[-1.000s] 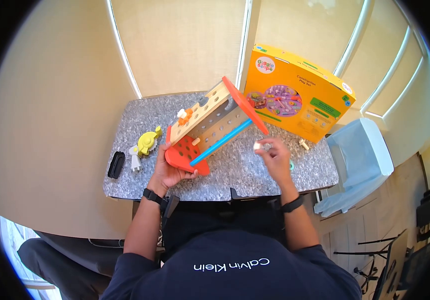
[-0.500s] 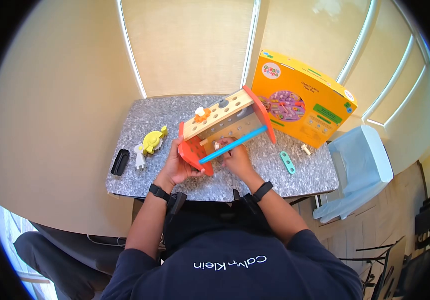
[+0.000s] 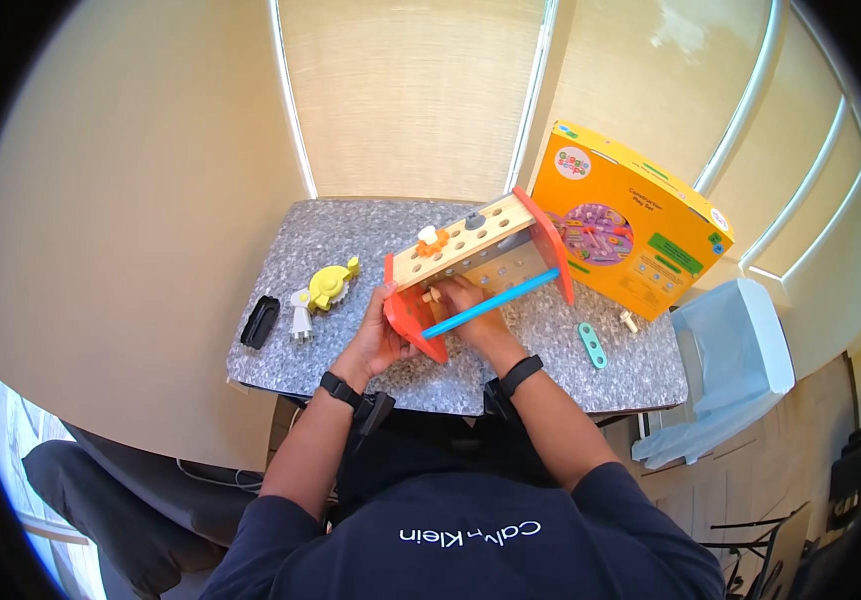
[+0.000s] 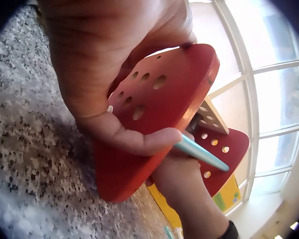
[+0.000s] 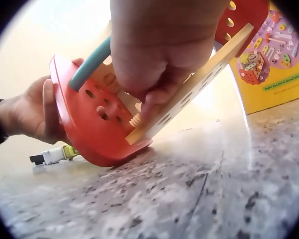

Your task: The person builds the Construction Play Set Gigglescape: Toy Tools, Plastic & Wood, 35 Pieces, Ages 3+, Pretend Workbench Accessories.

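Note:
A wooden toy toolbox [image 3: 496, 225], with red perforated end panels and a blue rod handle [image 3: 496, 302], is held tilted over the table. My left hand [image 3: 379, 338] grips its near red end panel [image 4: 154, 99], thumb on the outer face. My right hand [image 3: 479, 318] reaches under the rod into the box and pinches a small pale piece, mostly hidden by the fingers. Right by those fingertips, a pale threaded bolt end [image 5: 135, 121] shows inside the box. On the top board sit an orange gear [image 3: 433, 243] with a white knob and a grey piece [image 3: 475, 221].
A yellow toy saw [image 3: 331, 287] with a grey-white body and a black tray [image 3: 261, 322] lie at left on the speckled table [image 3: 341, 225]. At right lie a teal strip [image 3: 592, 345], a pale bolt [image 3: 630, 321] and a standing yellow box [image 3: 641, 220]. A lined bin [image 3: 736, 345] stands beyond.
My right hand has moved left from beside the box into its inside, bringing the small pale piece to the bolt end. The toolbox has come to a flatter tilt in my left hand.

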### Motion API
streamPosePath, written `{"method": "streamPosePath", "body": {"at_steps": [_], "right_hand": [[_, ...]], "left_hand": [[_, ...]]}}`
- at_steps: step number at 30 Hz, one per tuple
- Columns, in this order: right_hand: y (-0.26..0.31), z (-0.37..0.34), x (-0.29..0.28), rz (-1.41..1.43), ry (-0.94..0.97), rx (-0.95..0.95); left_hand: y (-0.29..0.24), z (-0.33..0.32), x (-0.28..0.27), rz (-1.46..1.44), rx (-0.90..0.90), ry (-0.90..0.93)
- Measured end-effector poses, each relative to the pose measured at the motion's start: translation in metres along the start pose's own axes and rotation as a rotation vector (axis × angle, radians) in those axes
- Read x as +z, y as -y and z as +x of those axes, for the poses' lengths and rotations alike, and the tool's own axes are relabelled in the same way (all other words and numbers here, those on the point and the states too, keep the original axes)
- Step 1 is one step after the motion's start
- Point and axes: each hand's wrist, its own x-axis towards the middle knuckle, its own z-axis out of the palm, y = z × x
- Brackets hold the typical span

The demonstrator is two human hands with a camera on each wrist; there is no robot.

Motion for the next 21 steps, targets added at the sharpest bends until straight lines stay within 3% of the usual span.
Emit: {"method": "streamPosePath", "body": {"at_steps": [5,8,16,21], "right_hand": [[0.009,0.01,-0.009,-0.142,0.034,-0.06],[0.01,0.017,-0.008,-0.118,0.137,0.097],[0.005,0.02,0.008,-0.249,0.037,0.074],[0.002,0.02,0.008,-0.136,0.024,0.074]], "left_hand": [[0.004,-0.006,0.011,-0.06,0.04,-0.05],[0.005,-0.007,0.011,-0.082,0.049,-0.045],[0.01,-0.01,0.01,-0.15,0.058,-0.069],[0.011,-0.012,0.008,-0.163,0.059,-0.07]]}}
